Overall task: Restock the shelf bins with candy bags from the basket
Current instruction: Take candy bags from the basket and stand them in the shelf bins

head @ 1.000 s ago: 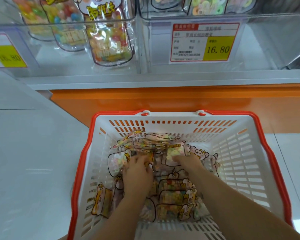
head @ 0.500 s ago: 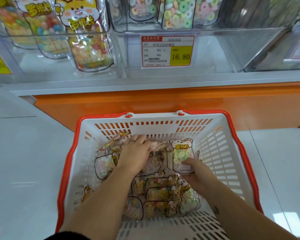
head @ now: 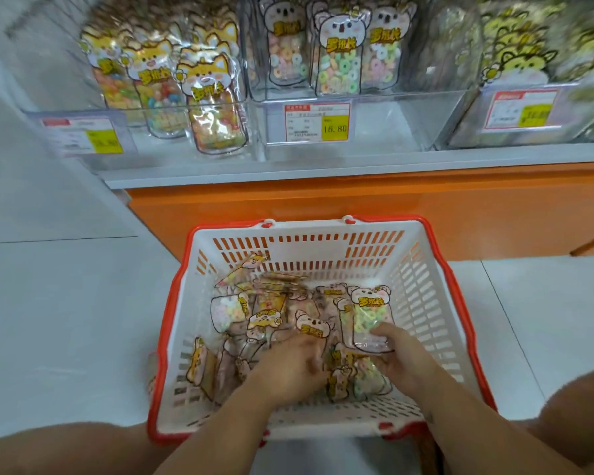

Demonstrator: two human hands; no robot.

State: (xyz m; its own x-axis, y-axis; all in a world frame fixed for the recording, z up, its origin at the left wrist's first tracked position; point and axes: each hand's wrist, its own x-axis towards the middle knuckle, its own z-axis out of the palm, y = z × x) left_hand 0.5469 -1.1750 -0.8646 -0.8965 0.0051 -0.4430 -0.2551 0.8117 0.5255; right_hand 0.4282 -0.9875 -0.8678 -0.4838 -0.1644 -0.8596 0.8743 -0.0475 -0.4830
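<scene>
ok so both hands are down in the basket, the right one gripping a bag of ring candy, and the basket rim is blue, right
Not quite: in the head view the basket rim is red, not blue. The rest stands: the left hand and right hand are both down in the basket, the right gripping a ring candy bag.

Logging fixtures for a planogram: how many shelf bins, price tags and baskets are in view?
Bins: 3
Tags: 3
Basket: 1
Total: 7
</scene>
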